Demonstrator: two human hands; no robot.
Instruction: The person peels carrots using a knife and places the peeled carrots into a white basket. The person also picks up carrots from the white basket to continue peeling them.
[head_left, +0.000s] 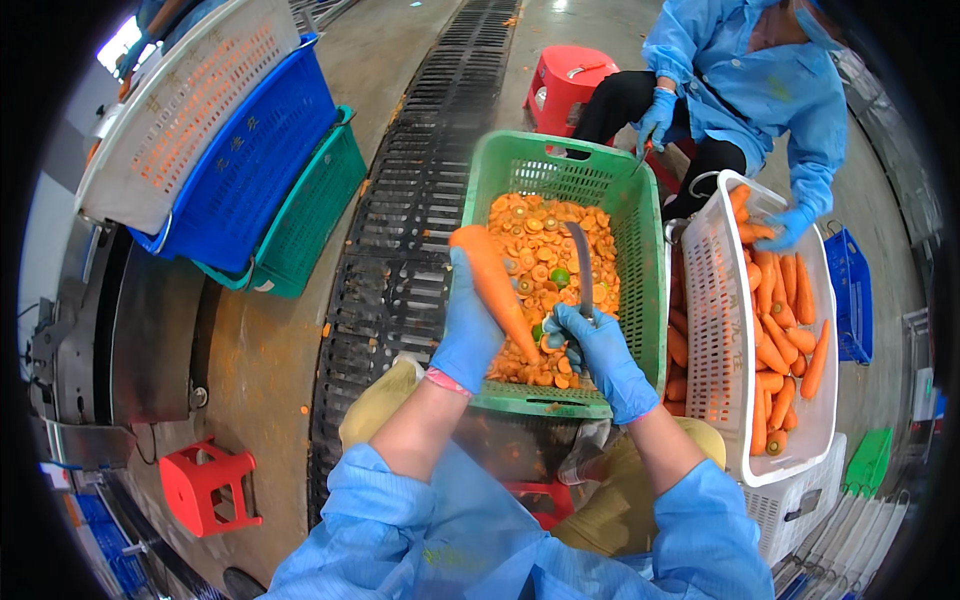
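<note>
My left hand (469, 322), in a blue glove, is closed round a large carrot (496, 289) whose thick end points up and away from me. In my right hand (600, 349), also gloved, is a knife with a curved blade (582, 262), the blade pointing away from me. Both hands are over a green plastic crate (652, 300) filled with carrot end slices (536, 262) and a few green pieces. The carrot's tapered tip hangs above the slices, apart from the blade.
A white crate (716, 360) of whole carrots (780, 337) stands at the right; a co-worker's gloved hand (784, 229) reaches into it. That person's other hand (658, 116) holds a tool by the green crate's far corner. Stacked crates (247, 165) and a red stool (206, 487) are at left.
</note>
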